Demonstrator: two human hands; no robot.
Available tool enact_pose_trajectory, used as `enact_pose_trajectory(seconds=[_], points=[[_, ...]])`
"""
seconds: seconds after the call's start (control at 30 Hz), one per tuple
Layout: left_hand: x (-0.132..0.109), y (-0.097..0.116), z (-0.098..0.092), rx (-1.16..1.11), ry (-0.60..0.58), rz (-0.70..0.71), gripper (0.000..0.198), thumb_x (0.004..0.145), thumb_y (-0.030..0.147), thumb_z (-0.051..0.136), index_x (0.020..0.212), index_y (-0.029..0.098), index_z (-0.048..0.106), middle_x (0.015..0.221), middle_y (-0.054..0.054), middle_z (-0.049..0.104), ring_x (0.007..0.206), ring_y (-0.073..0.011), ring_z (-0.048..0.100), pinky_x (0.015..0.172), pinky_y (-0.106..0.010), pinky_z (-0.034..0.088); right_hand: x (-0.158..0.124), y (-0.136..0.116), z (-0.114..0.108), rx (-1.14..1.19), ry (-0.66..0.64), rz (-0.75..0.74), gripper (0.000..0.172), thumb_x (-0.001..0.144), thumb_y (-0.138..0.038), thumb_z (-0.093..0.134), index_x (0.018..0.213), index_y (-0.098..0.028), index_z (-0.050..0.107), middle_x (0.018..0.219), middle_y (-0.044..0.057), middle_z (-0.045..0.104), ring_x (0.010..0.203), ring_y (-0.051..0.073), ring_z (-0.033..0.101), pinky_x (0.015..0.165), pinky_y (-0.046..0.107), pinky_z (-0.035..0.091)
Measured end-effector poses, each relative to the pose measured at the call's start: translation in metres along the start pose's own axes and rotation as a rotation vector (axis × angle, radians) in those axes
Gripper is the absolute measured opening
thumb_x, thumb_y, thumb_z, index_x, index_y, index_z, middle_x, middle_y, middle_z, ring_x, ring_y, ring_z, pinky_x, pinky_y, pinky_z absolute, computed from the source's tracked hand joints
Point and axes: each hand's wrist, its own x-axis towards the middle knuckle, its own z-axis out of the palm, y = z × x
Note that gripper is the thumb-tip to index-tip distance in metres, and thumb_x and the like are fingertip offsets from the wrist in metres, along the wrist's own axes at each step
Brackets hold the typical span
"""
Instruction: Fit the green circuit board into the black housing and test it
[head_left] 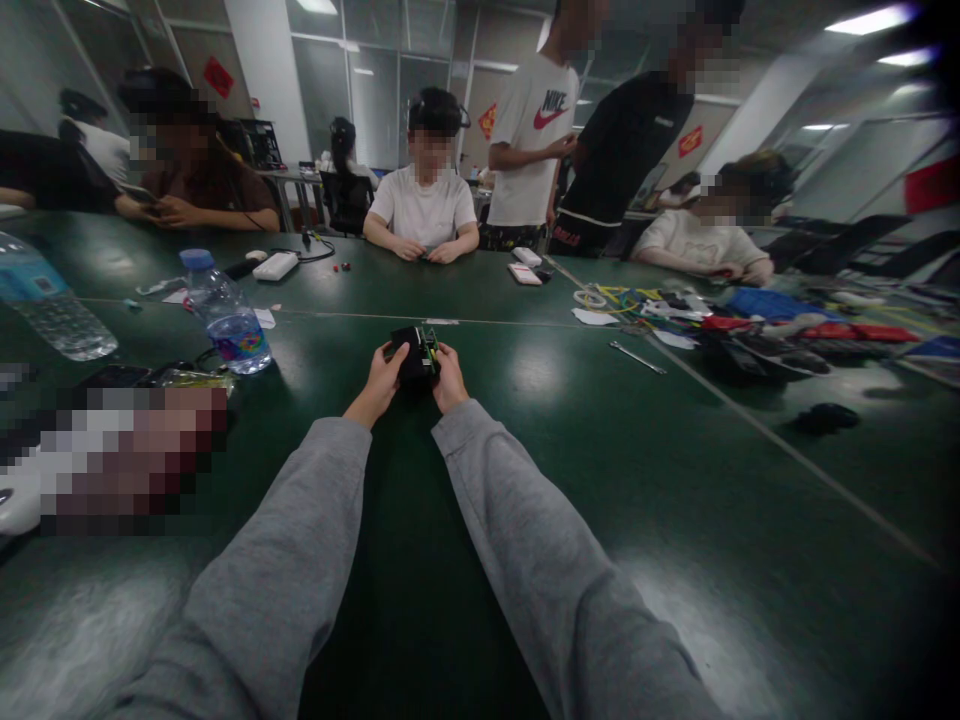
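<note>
Hands [382,382] [451,380] hold black device [412,367], perhaps labelled; shirt [523,125] reads "NIKE".

A glossy dark green table [592,440] spans the frame. At left are a blue-capped bottle [238,338] and, nearer the edge, a larger clear bottle [64,310], with a pixelated item [135,450] below them. One white box [276,266] sits at upper left, and two white packs [525,274] at upper centre. Right of centre, a silver wrench [637,359] lies near a mixed heap [795,350]; a small black object [826,418] rests below it.
</note>
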Motion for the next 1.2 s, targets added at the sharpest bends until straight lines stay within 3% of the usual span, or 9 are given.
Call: enact_pose_trajectory(seconds=[0.23,0.33,0.43,0.5,0.6,0.7,0.97,1.2], points=[[-0.006,0.001,0.005,-0.001,0.024,0.022,0.052,0.079,0.028,0.076,0.124,0.022,0.051,0.115,-0.011,0.063,0.091,-0.0184,0.067,0.076,-0.031,0.057,-0.001,0.002,-0.002,-0.049,0.003,-0.036,0.02,0.085,-0.02,0.05,0.102,-0.027,0.054,0.087,-0.005,0.063,0.082,0.012,0.062,0.079,0.026,0.053],[-0.004,0.004,0.003,-0.068,0.041,-0.016,0.049,0.078,0.027,0.076,0.122,0.022,0.054,0.11,-0.009,0.065,0.091,-0.0185,0.067,0.079,-0.031,0.056,-0.006,-0.001,-0.001,-0.071,-0.163,-0.05,0.017,0.089,-0.032,0.054,0.104,-0.027,0.06,0.099,-0.003,0.066,0.103,0.013,0.06,0.094,0.029,0.049],[-0.004,0.014,-0.003,-0.227,0.012,-0.139,0.031,0.085,0.03,0.064,0.113,0.018,0.06,0.099,-0.01,0.069,0.09,-0.0205,0.067,0.079,-0.033,0.056,-0.015,-0.006,0.004,-0.052,-0.349,0.035,0.032,0.094,-0.05,0.047,0.103,-0.025,0.065,0.114,0.001,0.067,0.124,0.016,0.052,0.106,0.034,0.042],[-0.006,0.022,-0.009,-0.363,-0.04,-0.223,0.029,0.09,0.034,0.053,0.111,0.016,0.062,0.094,-0.01,0.069,0.091,-0.0213,0.067,0.078,-0.034,0.056,-0.019,-0.008,0.006,-0.006,-0.318,0.082,0.04,0.096,-0.055,0.038,0.103,-0.026,0.065,0.121,0.002,0.065,0.13,0.016,0.047,0.109,0.038,0.039],[-0.009,0.029,-0.018,-0.537,-0.097,-0.264,0.034,0.091,0.037,0.044,0.113,0.016,0.06,0.094,-0.011,0.069,0.092,-0.0203,0.067,0.079,-0.033,0.056,-0.019,-0.006,0.005,0.087,-0.243,0.177,0.044,0.097,-0.055,0.034,0.1,-0.024,0.065,0.118,0.004,0.066,0.125,0.018,0.053,0.105,0.039,0.044],[-0.009,0.029,-0.02,-0.57,-0.112,-0.271,0.033,0.09,0.036,0.045,0.113,0.018,0.06,0.095,-0.011,0.069,0.094,-0.0201,0.066,0.079,-0.033,0.055,-0.015,-0.003,-0.001,0.193,-0.211,0.254,0.043,0.097,-0.053,0.034,0.095,-0.022,0.063,0.109,0.008,0.068,0.11,0.02,0.062,0.094,0.037,0.052],[-0.005,0.023,-0.011,-0.367,-0.065,-0.279,0.032,0.087,0.038,0.054,0.109,0.017,0.062,0.087,-0.008,0.069,0.082,-0.0196,0.066,0.073,-0.032,0.054,-0.014,-0.005,-0.004,0.229,-0.213,0.277,0.038,0.099,-0.048,0.034,0.093,-0.023,0.062,0.098,0.005,0.07,0.094,0.018,0.066,0.082,0.033,0.055],[-0.006,0.02,-0.001,-0.215,-0.049,-0.25,0.031,0.089,0.036,0.055,0.11,0.014,0.064,0.089,-0.011,0.071,0.081,-0.0209,0.067,0.072,-0.032,0.054,-0.015,-0.006,-0.006,0.16,-0.23,0.251,0.036,0.098,-0.047,0.033,0.095,-0.026,0.062,0.098,0.001,0.07,0.098,0.019,0.064,0.082,0.035,0.052]])
